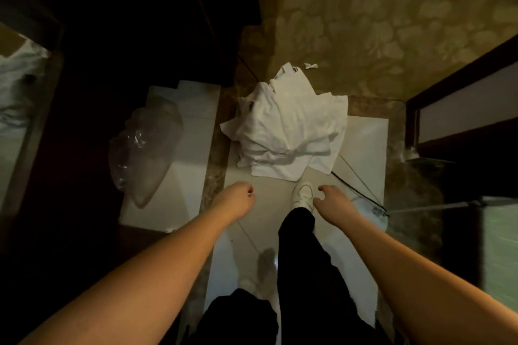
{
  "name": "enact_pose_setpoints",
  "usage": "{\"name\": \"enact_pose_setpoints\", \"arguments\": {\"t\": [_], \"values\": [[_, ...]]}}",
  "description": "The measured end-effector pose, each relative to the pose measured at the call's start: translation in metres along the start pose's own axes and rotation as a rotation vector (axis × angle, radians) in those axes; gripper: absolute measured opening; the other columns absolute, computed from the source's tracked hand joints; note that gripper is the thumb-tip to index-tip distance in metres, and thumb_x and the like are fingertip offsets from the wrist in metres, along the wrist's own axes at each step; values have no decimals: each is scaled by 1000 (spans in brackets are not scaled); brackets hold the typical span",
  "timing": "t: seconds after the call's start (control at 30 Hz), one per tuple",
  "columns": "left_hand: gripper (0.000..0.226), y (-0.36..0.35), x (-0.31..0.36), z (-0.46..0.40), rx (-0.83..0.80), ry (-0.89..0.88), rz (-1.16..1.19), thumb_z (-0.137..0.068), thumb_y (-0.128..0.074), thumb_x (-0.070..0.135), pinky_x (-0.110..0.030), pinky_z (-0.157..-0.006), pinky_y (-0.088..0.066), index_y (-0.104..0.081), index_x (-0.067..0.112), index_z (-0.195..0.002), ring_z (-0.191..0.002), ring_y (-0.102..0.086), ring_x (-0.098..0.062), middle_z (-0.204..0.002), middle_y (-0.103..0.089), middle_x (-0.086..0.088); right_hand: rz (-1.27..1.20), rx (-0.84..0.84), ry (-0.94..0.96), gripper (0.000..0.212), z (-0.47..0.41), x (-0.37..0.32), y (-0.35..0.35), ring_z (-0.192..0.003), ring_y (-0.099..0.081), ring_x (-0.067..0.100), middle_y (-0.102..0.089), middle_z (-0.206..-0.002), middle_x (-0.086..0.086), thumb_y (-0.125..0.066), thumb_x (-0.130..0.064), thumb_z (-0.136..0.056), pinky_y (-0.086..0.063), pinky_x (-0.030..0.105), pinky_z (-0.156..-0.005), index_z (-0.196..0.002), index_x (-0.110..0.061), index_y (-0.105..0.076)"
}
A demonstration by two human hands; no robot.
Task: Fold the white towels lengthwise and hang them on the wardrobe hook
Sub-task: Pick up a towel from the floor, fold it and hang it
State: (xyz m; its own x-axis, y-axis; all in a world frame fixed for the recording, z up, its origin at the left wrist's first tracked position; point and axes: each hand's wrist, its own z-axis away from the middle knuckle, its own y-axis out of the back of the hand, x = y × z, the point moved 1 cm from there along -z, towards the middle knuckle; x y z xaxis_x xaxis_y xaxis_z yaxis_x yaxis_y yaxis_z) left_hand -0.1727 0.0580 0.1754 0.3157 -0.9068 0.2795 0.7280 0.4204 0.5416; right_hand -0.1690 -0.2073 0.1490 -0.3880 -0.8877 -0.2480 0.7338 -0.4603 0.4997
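A heap of white towels (pixel 288 126) lies on the pale tiled floor (pixel 361 143) straight ahead of me, some loosely folded, corners sticking out. My left hand (pixel 235 200) hangs just short of the heap's near edge, fingers loosely curled, holding nothing. My right hand (pixel 333 203) hangs level with it on the other side of my leg, fingers and thumb curved downward, also holding nothing. Neither hand touches the towels. No wardrobe hook shows in this view.
My white shoe (pixel 302 194) steps forward between the hands, touching the heap's edge. A clear plastic bag (pixel 145 143) lies on tiles to the left. A black cable (pixel 361 193) runs right. Dark wooden wardrobe panels (pixel 140 22) rise left; a dark-framed door (pixel 459 103) stands right.
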Motion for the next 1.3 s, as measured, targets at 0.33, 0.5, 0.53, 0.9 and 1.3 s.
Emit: {"name": "enact_pose_setpoints", "arguments": {"t": [0.33, 0.5, 0.53, 0.9, 1.3], "values": [[25, 54, 60, -196, -99, 104, 146, -101, -49, 26, -33, -62, -33, -57, 10, -83, -82, -53, -28, -89, -59, -17, -56, -109, -96, 49, -175, 19, 70, -133, -49, 30, -48, -149, 14, -53, -29, -99, -40, 34, -107, -143, -8, -51], [30, 49, 63, -299, -142, 97, 182, -105, -47, 30, -29, -68, -33, -58, 4, -94, -89, -53, -25, -87, -56, -9, -132, -139, -83, 36, -272, 14, 73, -114, -58, 26, -63, -131, 10, -57, -34, -98, -38, 27, -86, -126, -12, -64], [37, 45, 61, -320, -144, 103, 193, -105, -47, 37, -29, -72, -36, -61, 3, -99, -93, -56, -27, -95, -61, -11, -161, -138, -74, 35, -289, 11, 71, -107, -59, 23, -65, -127, 8, -59, -37, -97, -37, 27, -84, -122, -15, -65], [89, -22, 42, -475, 228, -301, -406, -87, -70, 48, -45, -108, -38, -23, 19, -156, -142, -29, -32, -164, -19, -8, -511, 27, -12, 91, -433, -34, -18, -132, -49, 29, -48, -147, 13, -85, -40, -78, -41, 40, -111, -150, -7, -39], [20, 16, 74, -520, 140, -389, -583, -100, -53, 13, -43, -98, -38, -65, 15, -117, -115, -49, -34, -123, -59, -11, -687, 51, -85, 6, -422, -9, -56, -80, -53, 14, -59, -81, -3, -68, -20, -95, -39, 13, -57, -98, -15, -66]]}}
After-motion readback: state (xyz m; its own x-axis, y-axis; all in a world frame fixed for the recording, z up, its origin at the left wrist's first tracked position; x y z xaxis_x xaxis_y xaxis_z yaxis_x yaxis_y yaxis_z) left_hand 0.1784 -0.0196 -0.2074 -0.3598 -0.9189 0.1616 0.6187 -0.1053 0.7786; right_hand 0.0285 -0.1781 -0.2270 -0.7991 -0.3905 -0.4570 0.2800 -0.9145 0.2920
